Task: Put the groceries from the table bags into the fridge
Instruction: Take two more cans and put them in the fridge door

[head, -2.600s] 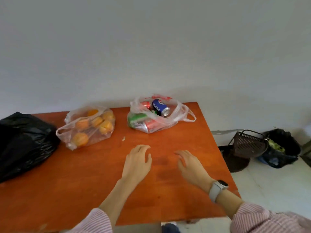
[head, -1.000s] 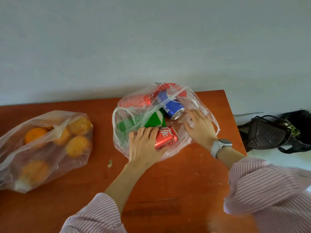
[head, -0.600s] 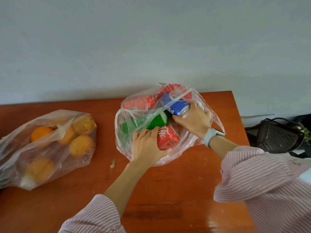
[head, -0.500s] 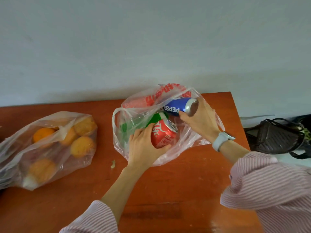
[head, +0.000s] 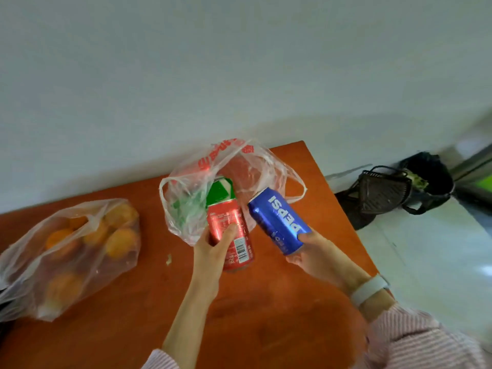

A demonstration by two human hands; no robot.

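The left hand [head: 213, 251] wraps its grip round a red can [head: 231, 235], a shiny cylinder with white small print and a barcode on its side, lifted just above the orange worktop [head: 266, 315]. The right hand [head: 316, 257] holds one blue can [head: 278, 221] by its lower end, tilted, with "PEPSI" in white letters reading upside down. The two cans sit close beside each other without clearly touching, in front of a clear plastic bag [head: 202, 182] with red printing that lies open on the worktop near the wall. One green can [head: 219, 191] shows inside that bag, just behind the red one. To the left lies a second clear bag [head: 69, 251] holding at least five oranges [head: 121, 242]. A white watch [head: 370, 287] bands the right wrist, and both sleeves are pink-striped. On the floor to the right stands a dark basket [head: 378, 193] beside a black bag [head: 431, 174].
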